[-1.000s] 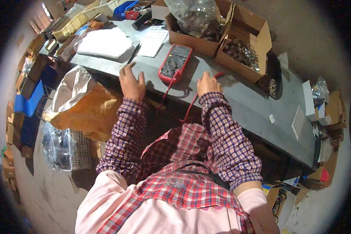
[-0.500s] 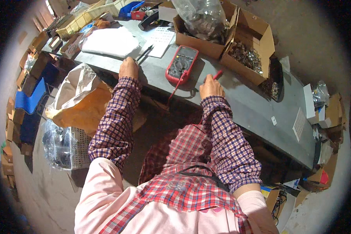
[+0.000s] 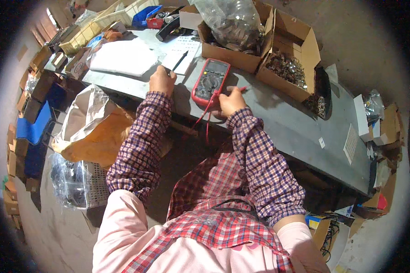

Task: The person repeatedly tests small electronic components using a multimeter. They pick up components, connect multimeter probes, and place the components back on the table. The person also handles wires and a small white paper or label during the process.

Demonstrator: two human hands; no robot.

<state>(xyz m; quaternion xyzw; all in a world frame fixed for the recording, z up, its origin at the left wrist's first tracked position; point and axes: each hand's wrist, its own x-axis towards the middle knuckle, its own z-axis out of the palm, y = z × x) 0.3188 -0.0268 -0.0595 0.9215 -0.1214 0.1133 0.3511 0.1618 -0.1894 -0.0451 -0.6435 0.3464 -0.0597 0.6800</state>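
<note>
On the grey workbench (image 3: 278, 107) lies a red-framed multimeter (image 3: 210, 82), its screen end pointing away from me. My left hand (image 3: 162, 81), left of the meter, is closed around a slim black test probe (image 3: 181, 59) that points away and to the right, over a printed sheet (image 3: 185, 44). Just right of the meter's near end, my right hand (image 3: 233, 101) grips a red test probe (image 3: 244, 88), which sticks out past the fingers to the right. A red lead (image 3: 208, 109) runs from the meter over the bench's front edge. My right fingers hide part of the probe.
Behind the meter stand a carton with a clear plastic bag (image 3: 234, 27) and an open carton of small metal parts (image 3: 284, 68). A white padded bundle (image 3: 123, 58) lies at left. A large open sack (image 3: 89, 125) and a plastic crate (image 3: 95, 182) stand below the bench's left side.
My right hand has moved left with the red probe, close to the multimeter. My left hand has shifted slightly right with the black probe. The view has tilted a little.
</note>
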